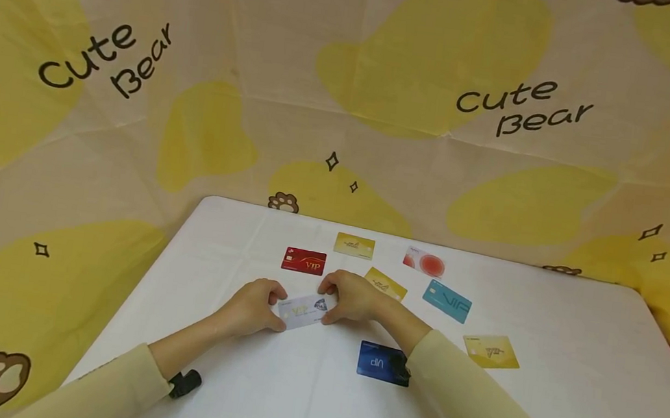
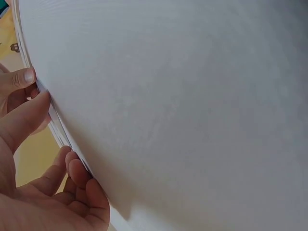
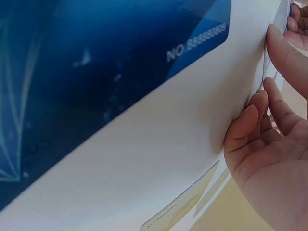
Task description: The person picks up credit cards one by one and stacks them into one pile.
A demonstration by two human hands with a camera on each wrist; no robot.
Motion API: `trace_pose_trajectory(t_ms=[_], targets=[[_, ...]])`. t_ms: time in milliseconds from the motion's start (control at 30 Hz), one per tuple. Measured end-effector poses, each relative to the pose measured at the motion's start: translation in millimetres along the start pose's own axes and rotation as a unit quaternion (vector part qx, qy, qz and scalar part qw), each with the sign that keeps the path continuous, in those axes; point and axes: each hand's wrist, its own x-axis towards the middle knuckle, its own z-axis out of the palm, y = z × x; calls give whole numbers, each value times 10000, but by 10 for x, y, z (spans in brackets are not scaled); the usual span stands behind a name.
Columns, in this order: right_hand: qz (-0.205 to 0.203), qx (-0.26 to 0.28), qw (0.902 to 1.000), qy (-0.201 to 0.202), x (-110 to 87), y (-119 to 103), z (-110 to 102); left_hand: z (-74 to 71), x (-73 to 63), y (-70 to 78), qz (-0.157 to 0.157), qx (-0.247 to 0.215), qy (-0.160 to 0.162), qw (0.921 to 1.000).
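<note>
A white VIP card (image 1: 300,310) with gold lettering and a dark emblem lies slightly tilted between both hands over the white table. My left hand (image 1: 248,307) grips its left short edge, thumb at the near corner and fingers at the far corner. The right hand (image 1: 354,299) grips the opposite edge the same way. A gold card (image 1: 390,283) is partly covered by the right hand. Beneath the right forearm sits a blue VIP card (image 1: 376,361), seen large in the right wrist view as a blue surface (image 3: 110,72).
Beyond the hands lie a red VIP card (image 1: 303,261), a gold card (image 1: 354,245) and a pale card with red circles (image 1: 425,261). To the right are a teal card (image 1: 447,301) and another gold card (image 1: 491,351). A patterned cloth (image 1: 388,174) hangs behind the table (image 1: 232,239).
</note>
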Motion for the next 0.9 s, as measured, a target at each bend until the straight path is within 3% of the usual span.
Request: trace_pose_trajectory(t_ms=[400, 700, 900], targets=[[90, 6, 10000, -6, 5, -35, 9, 0, -15, 12, 25, -53, 0, 10000], [218, 519, 9982, 204, -53, -54, 34, -14, -20, 44, 229, -162, -129, 9995], [63, 550, 9980, 300, -84, -55, 47, -22, -8, 61, 220, -116, -161, 9996]])
